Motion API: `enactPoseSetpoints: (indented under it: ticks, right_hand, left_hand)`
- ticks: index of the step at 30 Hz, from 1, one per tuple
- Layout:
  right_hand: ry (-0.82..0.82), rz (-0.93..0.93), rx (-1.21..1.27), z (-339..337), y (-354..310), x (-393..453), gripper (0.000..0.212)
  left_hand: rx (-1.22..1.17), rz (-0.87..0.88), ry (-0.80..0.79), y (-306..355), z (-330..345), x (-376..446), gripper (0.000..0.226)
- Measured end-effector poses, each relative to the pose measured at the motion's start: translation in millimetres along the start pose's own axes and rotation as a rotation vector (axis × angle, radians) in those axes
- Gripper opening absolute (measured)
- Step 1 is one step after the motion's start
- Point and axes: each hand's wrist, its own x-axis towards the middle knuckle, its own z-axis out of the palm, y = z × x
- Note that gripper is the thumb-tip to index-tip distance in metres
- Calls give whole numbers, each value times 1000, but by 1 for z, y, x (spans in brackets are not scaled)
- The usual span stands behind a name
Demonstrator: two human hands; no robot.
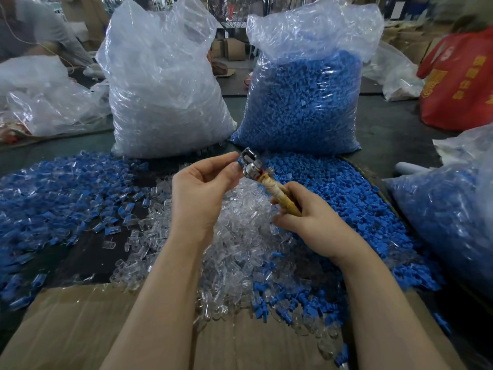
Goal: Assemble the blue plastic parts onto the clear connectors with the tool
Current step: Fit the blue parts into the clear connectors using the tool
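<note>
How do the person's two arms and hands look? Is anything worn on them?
Both forearms are bare up to the bottom edge of the picture; no sleeves show. The left hand and the right hand wear no gloves. No ring, watch, bracelet or marking is visible on either.

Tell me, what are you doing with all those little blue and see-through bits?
A person is putting small parts together. The left hand pinches a blue part at the metal head of a tool, and the right hand grips its yellowish handle. Below lie a pile of clear connectors and loose blue parts. Joined pieces are spread on the left. Two big bags behind hold more: clear ones and blue ones.
</note>
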Motion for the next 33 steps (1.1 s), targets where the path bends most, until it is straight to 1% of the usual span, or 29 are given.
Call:
enactPoseSetpoints:
  ticks: [6, 12, 16, 25, 28, 33]
  right_hand:
    - [10, -24, -38, -1, 5, 1, 21]
    - [6, -31, -99, 1, 7, 1, 20]
    - [38, -38, -143, 1, 5, 1, 17]
    - [7, -46, -224, 1, 5, 0, 23]
    - [6, -47, -229, 2, 5, 0, 22]
    - [83, -69, -246, 3, 4, -1, 17]
  left_hand:
    - [-22, 0, -6, 0, 1, 1, 19]
    - [-22, -4, -4, 0, 0, 0, 19]
    - [-28, -6, -7, 1, 1, 0, 20]
    - [-41, 5, -37, 1, 0, -2, 21]
    - [-42, 12, -39, 1, 1, -2, 21]
    - [-45, 10, -44, 1, 2, -2, 22]
